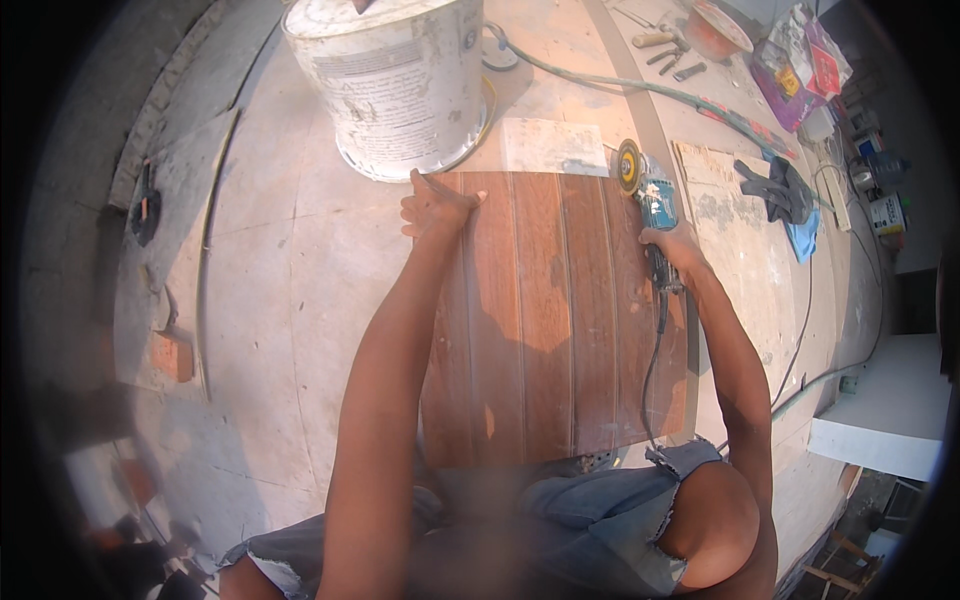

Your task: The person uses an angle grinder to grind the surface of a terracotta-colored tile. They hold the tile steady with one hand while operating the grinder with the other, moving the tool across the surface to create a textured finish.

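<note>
My right hand (679,247) is wrapped round the body of a blue-green angle grinder (658,205). Its yellow and grey disc (629,167) sits at the far right corner of a brown wood-look panel (540,320), and I cannot tell whether it touches. From the grinder's rear a black cord (655,370) runs down over the panel toward my knee. At the panel's far left corner rests my left hand (440,205), fingers spread past the left edge and thumb on the surface; it holds nothing I can see. The panel has several lengthwise grooves and lies in front of my legs.
A large white bucket (400,95) stands just beyond my left hand. Behind the panel lies a pale tile piece (555,147). Gloves (780,190), a green hose (610,80), hand tools (668,55) and a bag (800,65) are to the right. A brick (171,357) lies left.
</note>
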Action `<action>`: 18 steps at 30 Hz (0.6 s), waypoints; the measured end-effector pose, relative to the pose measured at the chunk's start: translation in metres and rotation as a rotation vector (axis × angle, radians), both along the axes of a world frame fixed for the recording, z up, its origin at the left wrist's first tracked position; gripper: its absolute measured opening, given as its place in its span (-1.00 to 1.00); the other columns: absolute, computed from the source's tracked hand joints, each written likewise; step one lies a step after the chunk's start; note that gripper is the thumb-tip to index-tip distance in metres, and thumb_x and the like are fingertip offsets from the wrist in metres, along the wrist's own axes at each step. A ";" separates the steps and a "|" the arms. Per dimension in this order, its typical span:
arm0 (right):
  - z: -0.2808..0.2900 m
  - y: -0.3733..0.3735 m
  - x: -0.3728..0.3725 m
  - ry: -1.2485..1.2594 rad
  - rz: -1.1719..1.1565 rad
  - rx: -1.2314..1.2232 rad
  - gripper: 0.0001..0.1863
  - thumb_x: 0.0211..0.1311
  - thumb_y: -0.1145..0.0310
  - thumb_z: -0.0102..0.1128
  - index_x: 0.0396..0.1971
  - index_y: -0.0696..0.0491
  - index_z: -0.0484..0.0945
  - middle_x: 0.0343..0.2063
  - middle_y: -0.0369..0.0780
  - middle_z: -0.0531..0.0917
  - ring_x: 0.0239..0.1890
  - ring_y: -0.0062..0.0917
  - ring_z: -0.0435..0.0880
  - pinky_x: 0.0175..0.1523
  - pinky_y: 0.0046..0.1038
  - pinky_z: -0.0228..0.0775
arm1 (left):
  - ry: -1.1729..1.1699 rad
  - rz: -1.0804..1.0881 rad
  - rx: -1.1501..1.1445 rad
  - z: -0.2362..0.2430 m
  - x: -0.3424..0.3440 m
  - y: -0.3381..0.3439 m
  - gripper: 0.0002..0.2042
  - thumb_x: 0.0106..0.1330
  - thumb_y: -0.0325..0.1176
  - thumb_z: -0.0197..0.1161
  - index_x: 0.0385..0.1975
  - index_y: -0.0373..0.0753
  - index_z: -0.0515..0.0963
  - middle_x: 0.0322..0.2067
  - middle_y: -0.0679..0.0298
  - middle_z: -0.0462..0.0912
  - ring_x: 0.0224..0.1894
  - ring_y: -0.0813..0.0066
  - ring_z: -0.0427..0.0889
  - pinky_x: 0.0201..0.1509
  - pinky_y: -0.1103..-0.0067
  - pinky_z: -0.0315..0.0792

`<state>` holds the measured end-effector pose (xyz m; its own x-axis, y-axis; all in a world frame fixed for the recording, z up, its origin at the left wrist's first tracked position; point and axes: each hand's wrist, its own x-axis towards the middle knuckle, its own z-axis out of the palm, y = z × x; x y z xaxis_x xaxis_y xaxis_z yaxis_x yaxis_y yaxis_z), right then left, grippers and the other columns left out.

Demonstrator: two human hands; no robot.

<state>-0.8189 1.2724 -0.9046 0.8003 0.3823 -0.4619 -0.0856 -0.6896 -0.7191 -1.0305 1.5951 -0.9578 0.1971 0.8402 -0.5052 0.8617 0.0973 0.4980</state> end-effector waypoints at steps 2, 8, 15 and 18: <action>0.000 -0.001 -0.003 0.005 -0.005 0.024 -0.61 0.02 0.32 0.53 -0.22 0.25 0.64 -0.47 -0.13 0.69 -0.54 -0.40 0.68 -0.44 -0.30 0.57 | 0.021 0.011 0.001 -0.001 0.001 0.001 0.31 0.03 0.14 0.78 0.72 0.08 -0.05 0.47 -0.07 0.38 0.56 0.01 0.30 0.54 0.03 0.23; -0.010 -0.008 -0.008 -0.075 -0.055 0.042 -0.53 0.01 0.34 0.55 -0.13 0.28 0.60 -0.42 -0.11 0.69 -0.50 -0.39 0.69 -0.43 -0.29 0.59 | 0.010 0.001 -0.006 -0.003 0.001 0.003 0.32 0.01 0.16 0.78 0.72 0.10 -0.04 0.47 -0.05 0.38 0.56 0.02 0.31 0.54 0.04 0.24; -0.016 -0.019 -0.007 -0.004 -0.038 0.012 -0.48 0.02 0.33 0.56 -0.07 0.31 0.58 -0.41 -0.10 0.69 -0.50 -0.39 0.70 -0.43 -0.28 0.60 | 0.013 -0.001 0.007 -0.004 0.001 0.001 0.32 0.02 0.17 0.78 0.72 0.10 -0.05 0.47 -0.04 0.39 0.55 0.02 0.32 0.53 0.04 0.25; -0.012 -0.020 -0.011 -0.002 -0.038 -0.022 -0.48 0.03 0.33 0.56 -0.08 0.31 0.57 -0.41 -0.10 0.69 -0.50 -0.38 0.70 -0.44 -0.28 0.61 | 0.019 -0.002 -0.005 -0.003 0.000 0.003 0.33 0.02 0.17 0.77 0.72 0.08 -0.06 0.47 -0.05 0.39 0.56 0.01 0.31 0.54 0.04 0.25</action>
<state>-0.8302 1.2524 -0.9170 0.8152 0.3412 -0.4680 -0.1108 -0.7012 -0.7043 -1.0301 1.5982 -0.9611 0.1888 0.8376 -0.5127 0.8711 0.0981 0.4811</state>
